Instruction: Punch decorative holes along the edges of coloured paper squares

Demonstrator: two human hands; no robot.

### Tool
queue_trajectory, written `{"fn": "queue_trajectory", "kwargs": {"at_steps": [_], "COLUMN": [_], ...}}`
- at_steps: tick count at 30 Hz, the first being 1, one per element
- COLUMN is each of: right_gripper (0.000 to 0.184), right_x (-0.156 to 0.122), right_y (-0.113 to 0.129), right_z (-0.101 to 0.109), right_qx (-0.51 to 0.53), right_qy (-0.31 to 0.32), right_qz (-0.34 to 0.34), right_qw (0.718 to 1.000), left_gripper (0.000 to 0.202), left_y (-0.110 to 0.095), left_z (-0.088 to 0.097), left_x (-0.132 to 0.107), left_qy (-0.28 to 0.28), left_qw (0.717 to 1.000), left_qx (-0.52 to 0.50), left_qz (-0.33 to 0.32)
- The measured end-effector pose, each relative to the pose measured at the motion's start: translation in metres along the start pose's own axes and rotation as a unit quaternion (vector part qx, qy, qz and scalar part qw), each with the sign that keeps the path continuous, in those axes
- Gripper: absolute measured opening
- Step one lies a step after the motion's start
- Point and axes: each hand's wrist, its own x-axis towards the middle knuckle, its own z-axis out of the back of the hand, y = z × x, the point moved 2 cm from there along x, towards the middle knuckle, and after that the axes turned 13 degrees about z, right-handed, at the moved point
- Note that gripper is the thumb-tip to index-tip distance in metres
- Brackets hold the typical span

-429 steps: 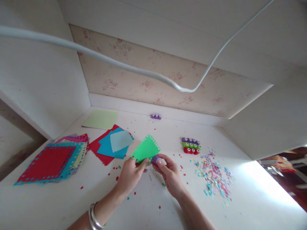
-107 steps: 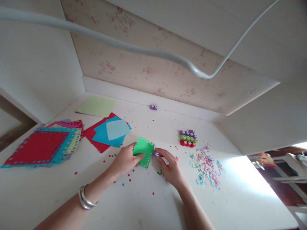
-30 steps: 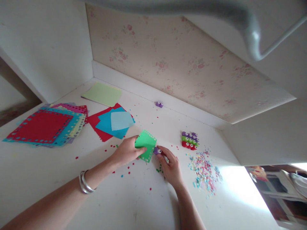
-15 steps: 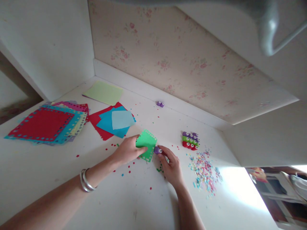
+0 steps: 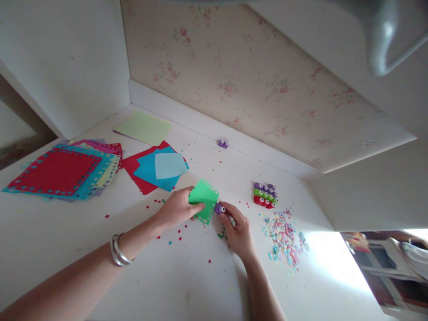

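Observation:
My left hand (image 5: 180, 206) grips a green sheet of paper (image 5: 207, 196) by its left side, thumb on top. Small punched holes run along the sheet's upper and right edges and part of the lower one. At the right edge, a purple paper punch (image 5: 219, 208) with an eye-like dot is pinched between the thumb and fingers of my right hand (image 5: 239, 232). The punch touches the paper's edge; whether the paper sits inside its slot I cannot tell. Small green paper bits (image 5: 223, 232) lie under my right hand.
Several purple, green and red punches (image 5: 265, 195) stand grouped at right, near a confetti heap (image 5: 286, 240). Two purple punches (image 5: 223, 143) sit by the wall. Punched sheets (image 5: 56, 171), red and blue papers (image 5: 147, 167) and pale green sheets (image 5: 143, 127) lie left.
Both hands keep nearly the same pose, with the paper and punch still together. The whole view has shifted very slightly.

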Motion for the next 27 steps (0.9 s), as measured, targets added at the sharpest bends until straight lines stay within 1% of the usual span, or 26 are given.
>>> {"fn": "queue_trajectory", "kwargs": {"at_steps": [12,21,27], "right_gripper": [0.027,0.026,0.027], "right_x": [0.001,0.002,0.002], "right_y": [0.003,0.009,0.01], "right_z": [-0.001,-0.002,-0.001], "right_qx": [-0.011,-0.042,-0.057], "right_qy": [-0.002,0.012,0.024], "right_qz": [0.004,0.034,0.025], "right_qw": [1.0,0.998,0.998], "left_gripper": [0.022,0.03,0.029], "left_y": [-0.002,0.003,0.002], "left_z": [0.001,-0.002,0.0], "left_x": [-0.002,0.0,0.0], "left_qy": [-0.021,-0.037,-0.026], "left_qw": [0.998,0.994,0.994], "left_qx": [0.057,0.093,0.091], "left_qz": [-0.033,-0.05,-0.049]}}
